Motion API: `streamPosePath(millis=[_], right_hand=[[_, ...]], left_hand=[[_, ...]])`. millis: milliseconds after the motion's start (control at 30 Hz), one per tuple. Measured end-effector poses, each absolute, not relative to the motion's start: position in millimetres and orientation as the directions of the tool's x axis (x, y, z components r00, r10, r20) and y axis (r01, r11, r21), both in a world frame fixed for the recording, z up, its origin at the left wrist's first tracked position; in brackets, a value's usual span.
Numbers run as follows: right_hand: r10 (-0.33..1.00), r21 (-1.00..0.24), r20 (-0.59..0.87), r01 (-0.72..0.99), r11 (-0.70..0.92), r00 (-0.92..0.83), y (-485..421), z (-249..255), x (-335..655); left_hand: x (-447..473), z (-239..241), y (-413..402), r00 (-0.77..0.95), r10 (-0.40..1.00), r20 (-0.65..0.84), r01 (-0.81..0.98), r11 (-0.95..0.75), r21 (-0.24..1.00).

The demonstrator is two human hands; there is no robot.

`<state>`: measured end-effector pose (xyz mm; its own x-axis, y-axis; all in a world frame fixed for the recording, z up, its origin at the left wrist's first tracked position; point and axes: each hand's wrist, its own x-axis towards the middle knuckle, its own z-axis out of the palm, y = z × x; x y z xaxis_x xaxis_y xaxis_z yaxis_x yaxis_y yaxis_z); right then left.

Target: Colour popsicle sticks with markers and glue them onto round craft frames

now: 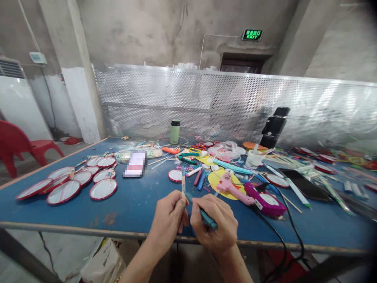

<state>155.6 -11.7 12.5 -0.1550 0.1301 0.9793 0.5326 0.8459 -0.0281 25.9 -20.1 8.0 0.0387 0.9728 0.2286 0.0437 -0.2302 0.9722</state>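
My left hand (171, 212) is closed at the table's front edge, pinching a thin flat stick (183, 181) that points up and away from me. Beside it, my right hand (215, 222) wraps round a teal marker (209, 221), whose front end reaches close to the lower part of the stick. Whether the two touch, I cannot tell. Just beyond my hands lie a small round red-rimmed disc (175, 175), a maroon marker (197, 178) and a blue marker (202, 181).
Several red-rimmed discs (103, 189) on sticks lie at the left, near a phone (135, 164). To the right are a pink glue gun (232, 188), a purple device (266, 200) with black cables, a white cup (254, 159) and a dark phone (304, 184). A green bottle (174, 133) stands behind.
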Motion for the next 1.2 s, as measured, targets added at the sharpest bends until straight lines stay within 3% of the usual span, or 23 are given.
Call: streamPosePath(millis=[1200], right_hand=[[0.137, -0.038, 0.98, 0.538, 0.842, -0.146, -11.3, 11.2, 156.4]], left_hand=[[26.1, 8.8, -21.5, 0.028, 0.974, 0.227, 0.047, -0.228, 0.973]])
